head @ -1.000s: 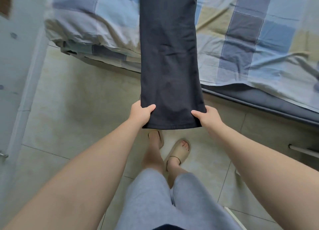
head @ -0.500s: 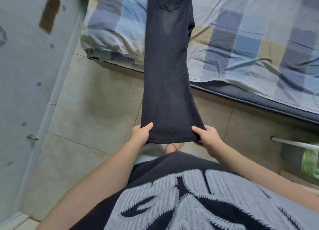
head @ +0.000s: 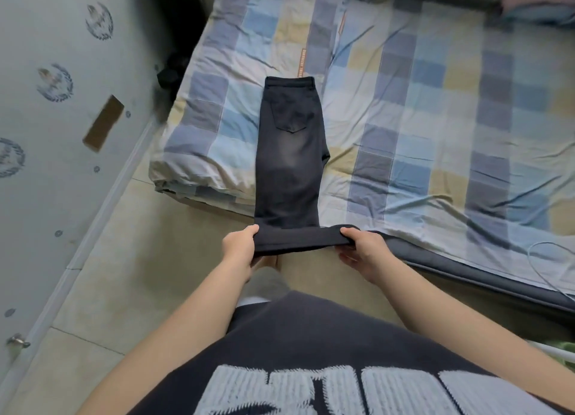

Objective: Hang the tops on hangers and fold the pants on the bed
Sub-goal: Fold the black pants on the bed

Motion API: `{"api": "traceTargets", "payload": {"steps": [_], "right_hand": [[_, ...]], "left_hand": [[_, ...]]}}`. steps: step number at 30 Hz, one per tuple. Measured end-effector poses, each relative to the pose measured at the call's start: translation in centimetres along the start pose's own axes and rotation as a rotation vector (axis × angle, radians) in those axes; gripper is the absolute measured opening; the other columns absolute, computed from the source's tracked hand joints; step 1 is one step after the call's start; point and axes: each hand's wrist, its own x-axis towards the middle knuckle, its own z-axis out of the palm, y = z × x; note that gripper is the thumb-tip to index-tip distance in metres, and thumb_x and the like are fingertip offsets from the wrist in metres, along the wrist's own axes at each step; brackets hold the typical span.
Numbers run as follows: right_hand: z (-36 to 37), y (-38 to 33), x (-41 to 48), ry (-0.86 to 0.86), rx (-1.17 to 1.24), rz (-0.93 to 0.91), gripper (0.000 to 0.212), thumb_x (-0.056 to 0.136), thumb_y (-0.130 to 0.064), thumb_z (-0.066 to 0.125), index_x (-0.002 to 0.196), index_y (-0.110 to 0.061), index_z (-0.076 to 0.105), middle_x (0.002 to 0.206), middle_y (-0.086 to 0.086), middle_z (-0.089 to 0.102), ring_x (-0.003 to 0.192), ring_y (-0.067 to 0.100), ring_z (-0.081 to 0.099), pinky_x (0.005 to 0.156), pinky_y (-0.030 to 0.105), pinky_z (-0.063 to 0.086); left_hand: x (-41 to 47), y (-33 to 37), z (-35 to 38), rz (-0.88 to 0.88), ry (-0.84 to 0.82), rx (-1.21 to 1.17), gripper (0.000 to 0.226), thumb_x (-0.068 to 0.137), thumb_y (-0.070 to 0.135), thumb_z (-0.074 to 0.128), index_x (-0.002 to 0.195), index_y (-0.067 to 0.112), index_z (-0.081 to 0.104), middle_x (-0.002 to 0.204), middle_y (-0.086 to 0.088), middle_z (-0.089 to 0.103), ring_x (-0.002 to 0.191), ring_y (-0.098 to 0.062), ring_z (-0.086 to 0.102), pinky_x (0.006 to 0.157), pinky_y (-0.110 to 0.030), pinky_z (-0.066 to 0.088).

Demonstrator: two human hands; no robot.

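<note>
Fingers of the left hand and right hand grip the pants at the leg end, off the bed edge; the waistband lies flat on it.

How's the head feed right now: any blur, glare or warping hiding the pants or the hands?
Head view: soft, even light, no glare. The dark pants show their pocket and faded patch. The left hand and right hand gripping the folded end are sharp. The wide angle bends the wall and the bed near the frame edges. The far corner beside the bed is dark and smeared.
</note>
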Motion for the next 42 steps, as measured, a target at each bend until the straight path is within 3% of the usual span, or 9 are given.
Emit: {"api": "traceTargets", "payload": {"steps": [3,7,9,15,22,29,32,37,42], "right_hand": [[2.6,-5.4,2.3,0.037,0.07,-0.009,0.007,0.092,-0.019,0.069,0.092,-0.013,0.066,0.081,0.009,0.072,0.065,0.021,0.072,0.057,0.03,0.053],[6.2,-11.2,4.7,0.071,0.109,0.019,0.011,0.094,-0.023,0.066,0.093,-0.012,0.065,0.078,0.01,0.072,0.078,0.023,0.07,0.066,0.034,0.054],[8.3,-14.1,5.8,0.081,0.123,0.03,0.011,0.095,-0.024,0.066,0.095,-0.012,0.066,0.08,0.01,0.071,0.079,0.024,0.07,0.068,0.034,0.054],[13.2,-23.7,11.1,0.123,0.141,0.008,0.017,0.094,-0.027,0.068,0.102,-0.011,0.067,0.093,0.013,0.072,0.086,0.025,0.072,0.07,0.035,0.056],[17.1,-33.5,21.6,0.106,0.142,-0.018,0.015,0.095,-0.031,0.066,0.097,-0.016,0.066,0.089,0.01,0.072,0.089,0.022,0.072,0.073,0.035,0.056],[20.0,-41.0,35.7,0.151,0.074,-0.118,0.018,0.094,-0.038,0.065,0.099,-0.02,0.064,0.093,0.002,0.073,0.095,0.014,0.068,0.09,0.036,0.048],[21.3,-43.2,41.1,0.119,0.059,-0.166,0.016,0.093,-0.039,0.065,0.096,-0.023,0.065,0.093,-0.002,0.074,0.091,0.009,0.067,0.097,0.036,0.047],[21.3,-41.2,46.9,-0.049,-0.011,-0.137,0.054,0.095,-0.051,0.061,0.142,-0.025,0.053,0.146,-0.002,0.054,0.142,0.02,0.04,0.113,0.047,0.034],[19.0,-34.3,47.2,-0.092,-0.032,-0.037,0.048,0.096,-0.05,0.059,0.139,-0.028,0.054,0.14,-0.006,0.059,0.137,0.02,0.045,0.107,0.046,0.038]], "left_hand": [[3.0,5.2,2.4,0.074,0.006,0.002,0.017,0.089,0.023,0.068,0.091,0.009,0.059,0.091,-0.008,0.064,0.075,-0.023,0.061,0.062,-0.033,0.059],[6.7,13.1,4.7,0.063,-0.016,-0.011,0.02,0.092,0.019,0.06,0.107,0.006,0.058,0.106,-0.012,0.06,0.09,-0.025,0.058,0.077,-0.042,0.059],[8.5,16.5,5.3,0.044,-0.043,0.009,0.024,0.095,0.018,0.057,0.115,0.007,0.058,0.114,-0.013,0.059,0.098,-0.027,0.058,0.074,-0.04,0.058],[14.6,26.3,8.5,-0.033,-0.106,-0.021,0.005,0.093,0.02,0.062,0.095,0.016,0.062,0.101,-0.009,0.063,0.085,-0.022,0.061,0.059,-0.03,0.051],[23.5,34.5,14.7,-0.035,-0.161,-0.068,0.016,0.091,0.027,0.068,0.104,0.017,0.066,0.097,-0.002,0.068,0.081,-0.018,0.067,0.069,-0.032,0.053],[34.7,41.0,23.0,0.061,-0.252,-0.016,0.026,0.093,0.034,0.064,0.115,0.021,0.066,0.104,0.003,0.069,0.088,-0.013,0.07,0.069,-0.03,0.049],[39.2,42.9,25.9,0.151,-0.289,0.025,0.03,0.095,0.04,0.061,0.119,0.024,0.066,0.11,0.004,0.071,0.097,-0.015,0.071,0.083,-0.035,0.055],[42.8,40.3,28.1,0.185,-0.404,0.11,0.059,0.099,0.054,0.055,0.152,0.035,0.039,0.138,0.007,0.055,0.116,-0.021,0.064,0.091,-0.041,0.054],[42.2,33.2,27.2,0.178,-0.395,0.25,0.062,0.098,0.051,0.057,0.154,0.034,0.036,0.145,0.009,0.052,0.116,-0.018,0.061,0.094,-0.04,0.052]]}}
